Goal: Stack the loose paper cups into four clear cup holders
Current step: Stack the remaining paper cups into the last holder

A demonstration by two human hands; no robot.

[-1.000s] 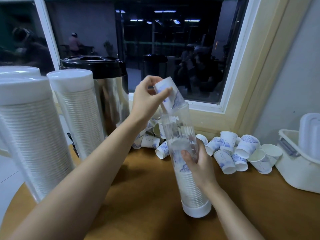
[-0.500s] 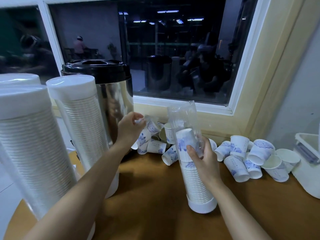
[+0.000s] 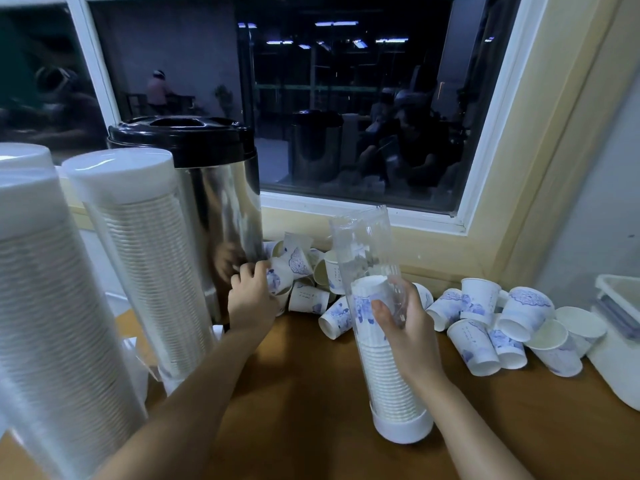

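Note:
A clear cup holder with a white base stands on the wooden table, about half full of stacked white paper cups. My right hand grips it around the middle. My left hand reaches into a pile of loose blue-patterned paper cups beside the urn and closes its fingers on one cup. More loose cups lie in a heap to the right of the holder. Two filled holders with white lids, one and a nearer one, stand at the left.
A steel urn with a black lid stands behind the left pile, against the window sill. A white plastic bin sits at the right edge. Bare wooden tabletop lies between my arms.
My left hand let a cup drop into the open holder, then went down and left to the pile by the urn and took hold of another cup. The right hand kept its grip.

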